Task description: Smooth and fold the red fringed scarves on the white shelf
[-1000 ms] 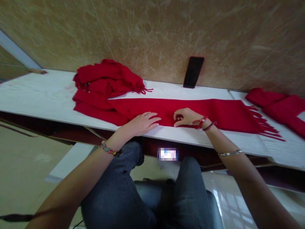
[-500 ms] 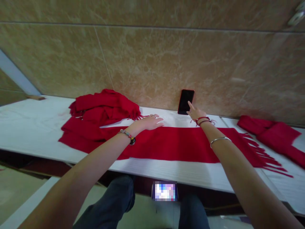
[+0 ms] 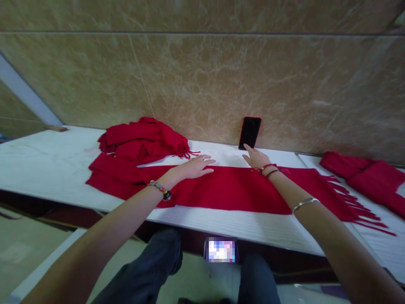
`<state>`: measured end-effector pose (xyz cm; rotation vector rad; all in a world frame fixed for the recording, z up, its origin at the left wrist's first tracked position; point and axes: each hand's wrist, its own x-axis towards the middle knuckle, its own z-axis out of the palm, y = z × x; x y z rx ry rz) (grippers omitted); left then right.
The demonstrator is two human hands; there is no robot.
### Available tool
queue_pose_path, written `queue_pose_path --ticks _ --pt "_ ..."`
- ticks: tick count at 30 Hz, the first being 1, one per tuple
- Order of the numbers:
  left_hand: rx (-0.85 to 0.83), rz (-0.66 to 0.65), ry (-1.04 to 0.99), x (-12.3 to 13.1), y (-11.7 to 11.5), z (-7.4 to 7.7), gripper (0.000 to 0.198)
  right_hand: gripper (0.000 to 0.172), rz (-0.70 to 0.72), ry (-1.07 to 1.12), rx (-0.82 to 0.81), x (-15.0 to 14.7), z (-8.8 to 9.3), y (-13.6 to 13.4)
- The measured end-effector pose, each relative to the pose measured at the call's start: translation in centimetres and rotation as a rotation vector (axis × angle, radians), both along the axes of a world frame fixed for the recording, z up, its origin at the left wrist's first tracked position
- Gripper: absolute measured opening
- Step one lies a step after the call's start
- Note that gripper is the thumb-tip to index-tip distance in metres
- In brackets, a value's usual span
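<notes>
A red scarf (image 3: pixel 234 190) lies with one stretch flat along the table, its fringed end to the right and its other part bunched at the left. My left hand (image 3: pixel 193 166), fingers spread, rests at the scarf's far edge and holds nothing. Over that same edge, farther right, is my right hand (image 3: pixel 255 158), empty, its fingers apart and pointing at the lower part of a black phone (image 3: pixel 250 131) with a red rim. The phone leans upright against the wall; whether a fingertip touches it I cannot tell.
Another folded red cloth (image 3: pixel 367 173) lies at the right on the white table (image 3: pixel 41 164). A tan marble-patterned wall (image 3: pixel 202 84) rises along the table's back edge. A small wooden piece (image 3: pixel 56 128) sits at the far left. Below the front edge, a blurred-out screen (image 3: pixel 221 250) shows between my knees.
My right hand has drawn down from the middle of the phone's screen toward its lower edge. My left hand has shifted slightly, still spread. The scarf lies as before.
</notes>
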<state>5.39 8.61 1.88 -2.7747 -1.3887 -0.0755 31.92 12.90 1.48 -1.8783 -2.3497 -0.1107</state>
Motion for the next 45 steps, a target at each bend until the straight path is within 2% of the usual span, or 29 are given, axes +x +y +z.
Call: queue_pose_path --ticks 4,6,8,12,15,18,25,29,36,39,43,45 --pt "0.022 0.012 -0.064 -0.5 -3.8 -1.1 0.043 0.057 0.165 -0.021 -0.023 -2.3 0.1 -2.6" --pt "-0.054 0.027 -0.035 -0.5 -5.0 -1.7 0.046 0.061 0.131 -0.050 -0.021 -2.6 0.5 -2.5" --pt "-0.135 0.053 -0.001 -0.4 -5.6 -2.0 0.049 0.064 0.004 -0.080 -0.038 -2.2 1.0 -1.6" --pt "-0.176 0.052 -0.025 0.0 -4.5 -1.1 0.051 0.066 -0.232 -0.108 -0.101 -0.3 1.0 1.5" --pt "-0.148 0.022 -0.056 0.4 -3.0 0.2 0.048 0.063 -0.291 -0.113 -0.119 0.8 -0.1 3.2" --pt "-0.113 -0.024 -0.073 0.6 -1.5 0.7 0.045 0.062 -0.311 -0.083 -0.093 1.2 -1.0 4.1" --pt "-0.076 -0.070 -0.112 1.3 1.0 -1.6 0.042 0.058 -0.372 -0.065 -0.057 1.6 -1.0 5.1" --pt "-0.056 -0.062 -0.121 1.7 1.0 -3.0 0.041 0.058 -0.357 -0.084 -0.004 1.9 -1.4 5.5" --pt "0.041 -0.029 -0.242 1.2 0.5 -5.1 0.036 0.059 -0.342 -0.044 -0.019 1.9 -1.5 5.2" --pt "0.056 -0.029 -0.266 1.3 0.7 -5.4 0.034 0.063 -0.341 0.078 0.018 1.9 -1.5 5.1" --pt "0.071 -0.015 -0.274 1.4 0.8 -5.4 0.033 0.083 -0.403 0.410 0.146 0.7 -1.3 6.3" --pt "0.078 -0.014 -0.283 1.4 0.8 -5.4 0.032 0.092 -0.466 0.553 0.151 -0.6 -1.0 7.3"
